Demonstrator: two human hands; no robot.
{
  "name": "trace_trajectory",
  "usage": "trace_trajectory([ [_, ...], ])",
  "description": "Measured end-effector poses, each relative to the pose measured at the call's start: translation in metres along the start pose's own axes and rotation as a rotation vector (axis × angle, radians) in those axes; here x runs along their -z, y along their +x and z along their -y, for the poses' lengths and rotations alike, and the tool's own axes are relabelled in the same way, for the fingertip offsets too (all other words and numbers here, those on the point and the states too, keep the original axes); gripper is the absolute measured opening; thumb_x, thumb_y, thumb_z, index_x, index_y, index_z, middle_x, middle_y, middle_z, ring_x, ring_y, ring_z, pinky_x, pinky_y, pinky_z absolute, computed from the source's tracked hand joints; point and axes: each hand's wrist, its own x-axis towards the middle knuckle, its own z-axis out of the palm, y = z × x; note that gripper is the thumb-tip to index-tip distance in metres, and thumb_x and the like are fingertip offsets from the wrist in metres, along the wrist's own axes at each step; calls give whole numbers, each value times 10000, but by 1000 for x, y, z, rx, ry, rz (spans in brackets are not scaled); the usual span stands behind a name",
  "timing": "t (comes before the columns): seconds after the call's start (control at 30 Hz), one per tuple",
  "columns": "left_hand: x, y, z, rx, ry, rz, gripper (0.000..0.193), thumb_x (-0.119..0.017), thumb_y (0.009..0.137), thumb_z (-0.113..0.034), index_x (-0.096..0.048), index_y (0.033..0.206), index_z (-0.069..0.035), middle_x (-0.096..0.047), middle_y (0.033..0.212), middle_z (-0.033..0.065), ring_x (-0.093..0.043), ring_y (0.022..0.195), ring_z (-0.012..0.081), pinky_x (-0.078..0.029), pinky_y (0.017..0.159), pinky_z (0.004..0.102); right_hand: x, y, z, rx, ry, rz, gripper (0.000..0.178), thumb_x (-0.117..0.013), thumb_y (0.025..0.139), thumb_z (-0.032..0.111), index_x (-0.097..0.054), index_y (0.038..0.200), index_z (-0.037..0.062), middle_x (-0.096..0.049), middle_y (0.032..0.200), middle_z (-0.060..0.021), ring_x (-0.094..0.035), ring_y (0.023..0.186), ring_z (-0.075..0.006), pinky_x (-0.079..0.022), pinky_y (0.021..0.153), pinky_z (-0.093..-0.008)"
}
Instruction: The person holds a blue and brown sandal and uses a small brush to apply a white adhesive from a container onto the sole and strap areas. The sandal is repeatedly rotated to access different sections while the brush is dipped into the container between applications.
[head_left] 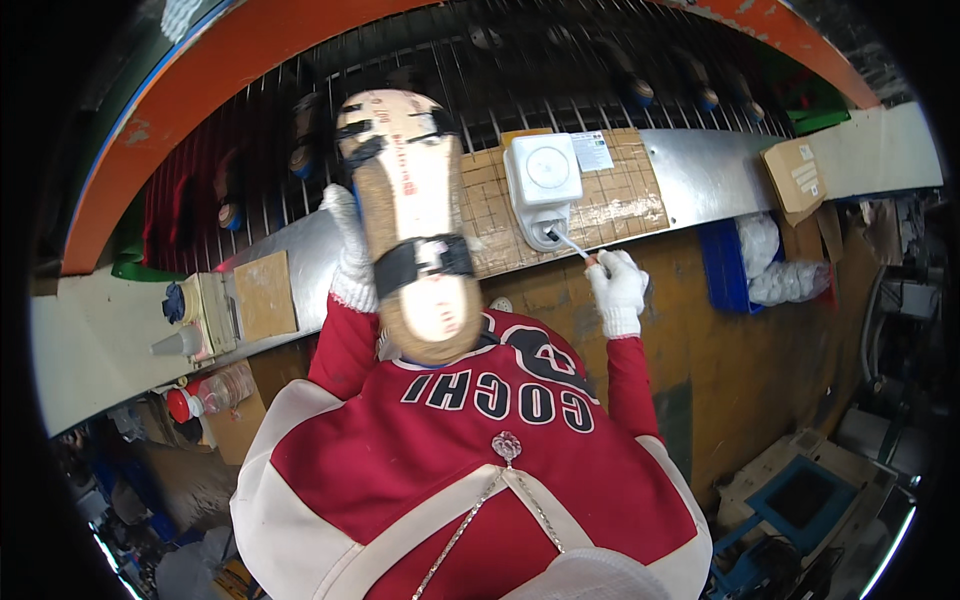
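My left hand [349, 245], in a white glove, grips the side of a shoe last [408, 205]. Its sole side faces up, with a pale insole board, brown edges and black tape strips across it; the fingers underneath are hidden. In my white-gloved right hand [618, 288] is the end of a thin white stick, perhaps a brush handle [572, 243]. The stick's other end goes into the front opening of a white plastic dispenser pot [545, 175], and its tip is hidden. That pot stands on a tape-covered cardboard sheet [620, 190] at the bench edge.
Beyond the metal bench edge [700, 170] runs a rack of rods [480, 60] carrying several dark shoes on lasts. A small cardboard box [795, 178] stands at right, above a blue bin [727, 265] with plastic bags. At left lie a cardboard piece [265, 295] and a red-capped bottle [215, 390].
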Motion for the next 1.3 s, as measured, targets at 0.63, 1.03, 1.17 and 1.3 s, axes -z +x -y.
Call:
trace_trajectory([
  [0.63,0,-12,13,96,-167,-9,950,-386,905,-756,-395,1460,15,-637,1124,293,-678,867,391,-436,1088,516,-10,1,-6,-442,766,295,218,-669,937,225,-736,995,27,-624,666,-9,-526,591,-59,-380,526,-249],
  [1.03,-35,6,31,8,455,-202,528,-612,983,-361,-497,1385,-39,-641,1265,109,-665,1084,198,-559,948,356,102,20,120,380,324,-450,203,-835,766,156,-785,956,107,-687,923,-46,-570,893,-222,-463,780,-340],
  [1.17,-51,-8,25,-20,478,-108,523,-675,951,-273,-519,1362,10,-628,1251,97,-602,1109,152,-488,989,318,108,20,150,420,434,-415,224,-831,766,130,-784,983,100,-693,955,-63,-576,897,-217,-462,795,-329],
  [1.3,-58,-19,18,-47,685,-159,543,-709,915,-287,-553,1336,18,-651,1202,95,-600,1073,137,-483,968,306,107,26,161,435,382,-401,222,-828,767,130,-785,981,88,-689,948,-75,-574,861,-219,-449,768,-320],
])
